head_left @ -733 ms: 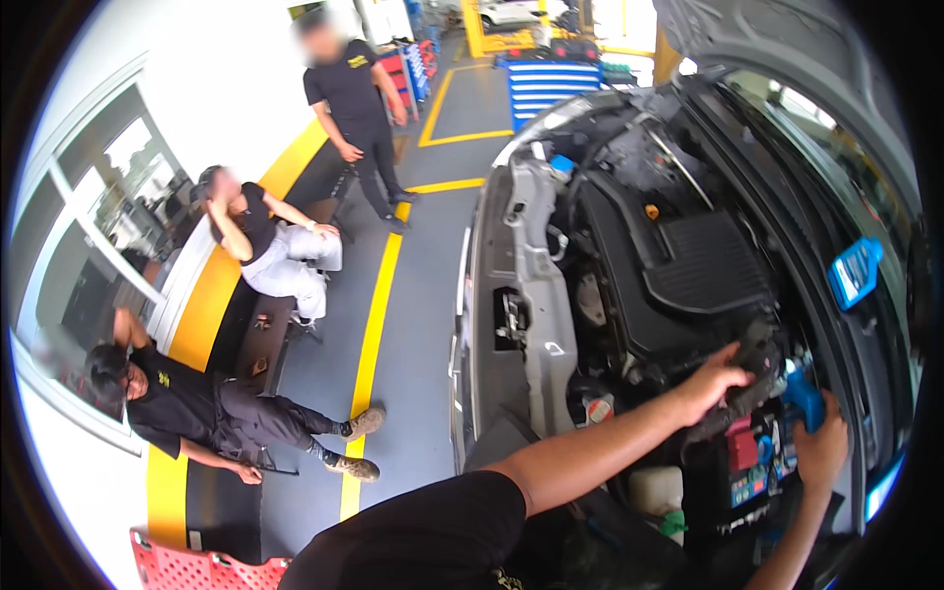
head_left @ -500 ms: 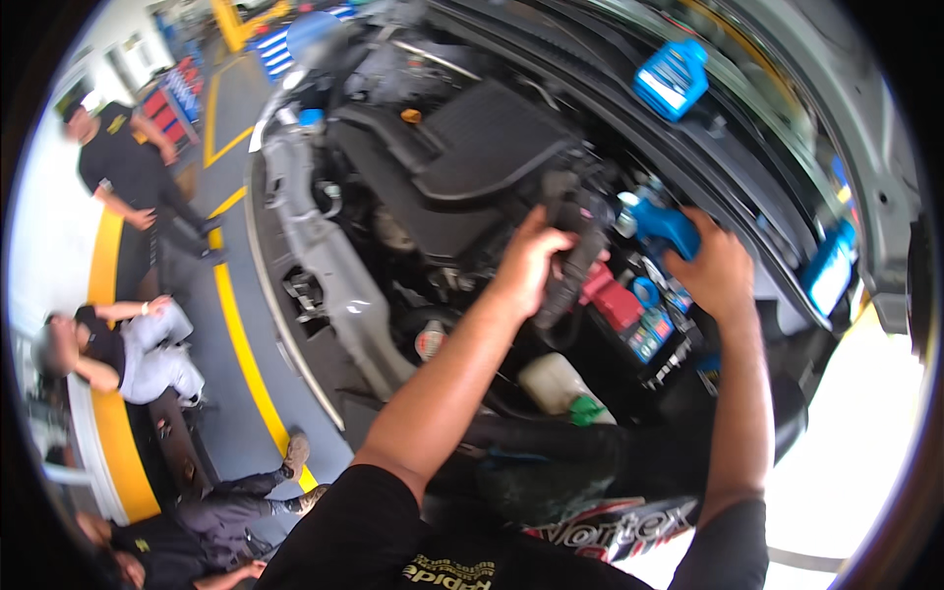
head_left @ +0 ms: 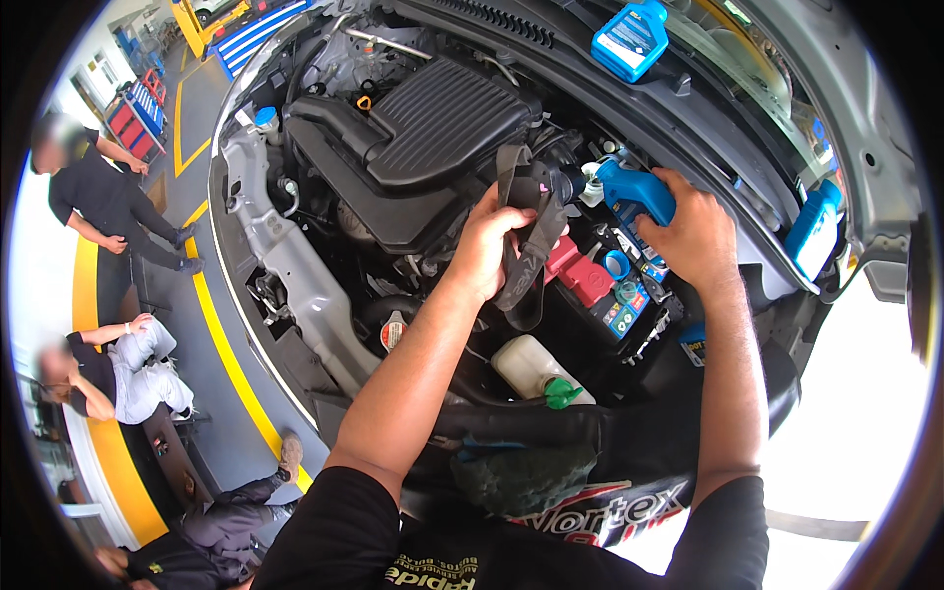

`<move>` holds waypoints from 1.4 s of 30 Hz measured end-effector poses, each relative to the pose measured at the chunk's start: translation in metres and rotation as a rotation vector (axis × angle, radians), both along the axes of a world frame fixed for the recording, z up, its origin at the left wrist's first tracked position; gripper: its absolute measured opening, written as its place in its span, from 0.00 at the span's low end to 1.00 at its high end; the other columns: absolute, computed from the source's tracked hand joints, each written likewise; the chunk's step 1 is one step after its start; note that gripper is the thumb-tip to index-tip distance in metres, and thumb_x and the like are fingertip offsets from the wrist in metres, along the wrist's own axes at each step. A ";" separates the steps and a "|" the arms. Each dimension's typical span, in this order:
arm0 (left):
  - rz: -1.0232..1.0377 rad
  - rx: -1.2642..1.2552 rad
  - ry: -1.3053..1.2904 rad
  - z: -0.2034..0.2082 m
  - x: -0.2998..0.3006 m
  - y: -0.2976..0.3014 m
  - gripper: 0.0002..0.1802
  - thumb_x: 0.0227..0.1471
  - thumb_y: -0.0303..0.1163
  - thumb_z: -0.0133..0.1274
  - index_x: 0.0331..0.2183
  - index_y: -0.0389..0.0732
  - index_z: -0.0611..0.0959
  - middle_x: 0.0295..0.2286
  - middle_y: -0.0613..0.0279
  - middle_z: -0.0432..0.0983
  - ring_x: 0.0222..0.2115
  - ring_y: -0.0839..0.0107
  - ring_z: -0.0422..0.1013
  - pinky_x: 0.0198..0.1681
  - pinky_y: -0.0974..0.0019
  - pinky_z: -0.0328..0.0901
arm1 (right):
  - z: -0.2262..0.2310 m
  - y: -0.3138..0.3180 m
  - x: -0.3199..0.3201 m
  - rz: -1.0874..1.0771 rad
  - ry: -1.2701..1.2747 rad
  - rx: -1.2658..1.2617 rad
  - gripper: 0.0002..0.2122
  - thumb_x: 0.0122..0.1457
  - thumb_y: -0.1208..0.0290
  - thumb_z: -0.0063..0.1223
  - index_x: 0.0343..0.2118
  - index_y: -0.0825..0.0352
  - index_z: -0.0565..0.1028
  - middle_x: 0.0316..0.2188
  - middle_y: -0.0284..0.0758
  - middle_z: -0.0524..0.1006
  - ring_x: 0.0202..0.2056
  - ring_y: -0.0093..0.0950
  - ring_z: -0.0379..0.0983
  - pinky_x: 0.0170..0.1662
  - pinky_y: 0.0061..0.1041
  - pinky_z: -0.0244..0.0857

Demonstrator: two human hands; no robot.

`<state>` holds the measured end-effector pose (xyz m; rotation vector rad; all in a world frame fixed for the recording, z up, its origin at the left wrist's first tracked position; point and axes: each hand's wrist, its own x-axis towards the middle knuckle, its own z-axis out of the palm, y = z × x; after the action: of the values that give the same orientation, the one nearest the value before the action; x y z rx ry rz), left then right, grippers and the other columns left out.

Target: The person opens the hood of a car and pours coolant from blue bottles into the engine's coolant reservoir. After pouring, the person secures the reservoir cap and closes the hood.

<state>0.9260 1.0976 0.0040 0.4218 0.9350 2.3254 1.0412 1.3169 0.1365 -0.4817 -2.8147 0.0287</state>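
Observation:
My left hand (head_left: 484,241) is closed around a black headlamp (head_left: 532,184) with a dark elastic strap (head_left: 531,270) hanging in a loop. The lamp's front faces a white fluid reservoir (head_left: 592,185) at the back of the engine bay. In my right hand (head_left: 694,234) is a blue plastic bottle (head_left: 639,192), tipped over with its neck at the reservoir's mouth. I cannot make out any flow of liquid. Below the bottle, a blue ring-shaped cap (head_left: 617,264) and a small clear round piece (head_left: 627,292) lie on the car battery (head_left: 626,320), beside its red terminal cover (head_left: 580,274).
A ribbed black engine cover (head_left: 447,123) fills the middle. One blue bottle (head_left: 629,41) stands by the windscreen, another (head_left: 814,233) at the right edge. Nearer are a white tank (head_left: 526,366) with a green cap (head_left: 561,393) and a dark cloth (head_left: 526,479). Several people are at the left.
My view has shifted, so the engine bay sits further left and higher. The headlamp and bottle are still in my hands, with the bottle's neck still by the reservoir.

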 end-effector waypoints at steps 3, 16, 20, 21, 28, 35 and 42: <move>0.010 0.002 -0.011 0.000 0.001 0.001 0.25 0.60 0.25 0.47 0.58 0.34 0.74 0.45 0.43 0.81 0.46 0.41 0.83 0.47 0.51 0.81 | 0.002 0.000 0.001 0.000 0.006 0.006 0.28 0.53 0.58 0.66 0.59 0.59 0.79 0.43 0.47 0.86 0.46 0.47 0.84 0.51 0.47 0.78; -0.013 0.021 -0.022 -0.004 0.000 0.007 0.23 0.61 0.24 0.48 0.58 0.36 0.75 0.45 0.44 0.82 0.45 0.43 0.84 0.47 0.51 0.82 | 0.005 -0.001 0.004 -0.017 -0.009 0.009 0.32 0.52 0.60 0.68 0.62 0.59 0.78 0.46 0.47 0.85 0.48 0.48 0.83 0.53 0.47 0.77; 0.003 0.013 -0.024 -0.003 0.000 0.009 0.23 0.60 0.24 0.48 0.58 0.35 0.75 0.44 0.43 0.82 0.45 0.44 0.84 0.47 0.50 0.82 | -0.001 0.005 0.001 0.009 0.013 0.018 0.31 0.53 0.59 0.67 0.62 0.59 0.78 0.46 0.47 0.85 0.49 0.48 0.83 0.54 0.47 0.76; 0.008 0.001 -0.021 -0.002 0.000 0.006 0.24 0.60 0.24 0.48 0.57 0.35 0.75 0.44 0.43 0.82 0.45 0.44 0.84 0.48 0.50 0.82 | -0.001 0.003 -0.001 0.006 0.009 0.008 0.32 0.52 0.60 0.68 0.63 0.59 0.78 0.47 0.48 0.85 0.50 0.49 0.82 0.55 0.48 0.75; 0.125 0.059 0.061 -0.019 -0.005 0.016 0.21 0.50 0.23 0.53 0.49 0.41 0.80 0.39 0.62 0.82 0.39 0.69 0.80 0.43 0.65 0.76 | -0.039 0.039 -0.003 0.121 0.116 -0.014 0.31 0.58 0.66 0.66 0.67 0.60 0.73 0.54 0.53 0.81 0.55 0.53 0.78 0.58 0.48 0.71; 0.026 0.119 0.002 -0.008 0.005 0.012 0.24 0.55 0.23 0.52 0.54 0.42 0.78 0.44 0.65 0.80 0.44 0.74 0.77 0.51 0.66 0.71 | -0.064 0.065 -0.005 0.126 0.064 0.024 0.34 0.63 0.72 0.61 0.73 0.60 0.63 0.62 0.53 0.76 0.62 0.54 0.73 0.63 0.50 0.68; 0.020 0.102 -0.010 -0.007 0.004 0.015 0.24 0.53 0.24 0.53 0.54 0.43 0.77 0.43 0.64 0.79 0.44 0.74 0.77 0.50 0.66 0.71 | -0.061 0.067 -0.002 0.130 -0.021 -0.109 0.38 0.63 0.75 0.61 0.75 0.59 0.58 0.66 0.53 0.72 0.65 0.54 0.69 0.68 0.50 0.62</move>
<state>0.9302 1.1127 -0.0034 0.4442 0.8218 2.3988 1.0394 1.3835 0.0757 -0.3242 -2.8712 0.2063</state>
